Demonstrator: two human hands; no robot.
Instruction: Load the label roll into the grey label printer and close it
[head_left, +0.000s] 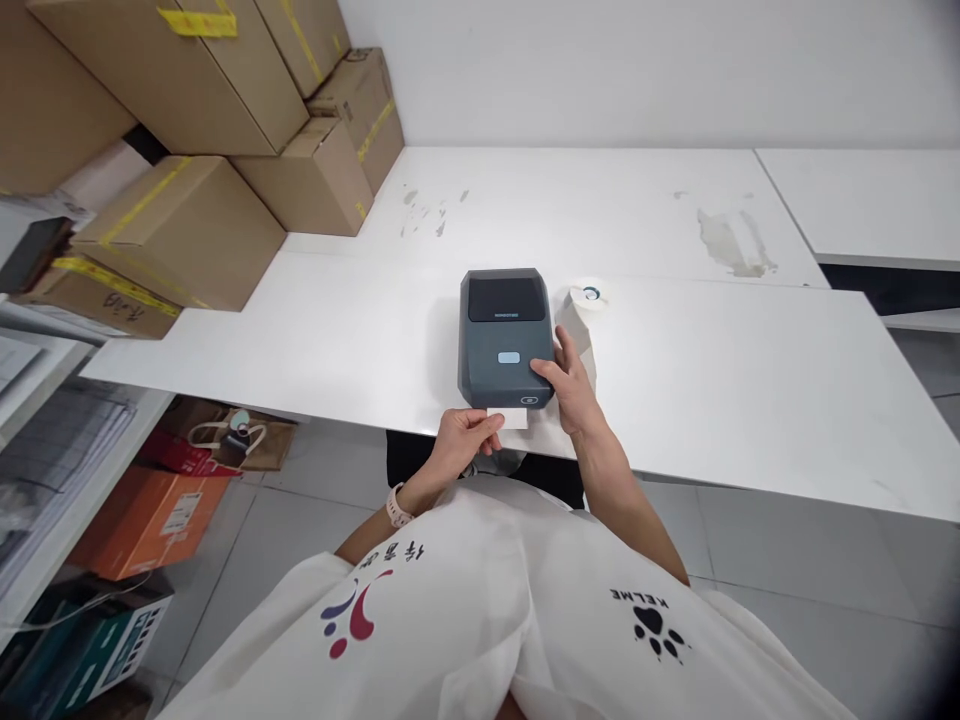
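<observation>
A dark grey label printer (504, 345) stands on the white table near its front edge. From its front a white paper label (514, 418) sticks out. My left hand (466, 440) pinches the left end of that label between thumb and fingers. Against the printer's right side rests my right hand (571, 388), its thumb on the top near the front corner and its fingers spread along the side. Just right of the printer lies a roll of white labels (589, 296), with a pale strip running toward me, partly hidden by the right hand.
Cardboard boxes (180, 230) with yellow tape are stacked at the table's left end. A white wall (637, 75) is behind the table (712, 380). Below on the left are a shelf with papers (64, 480), an orange box (146, 520) and a paper bag (259, 440).
</observation>
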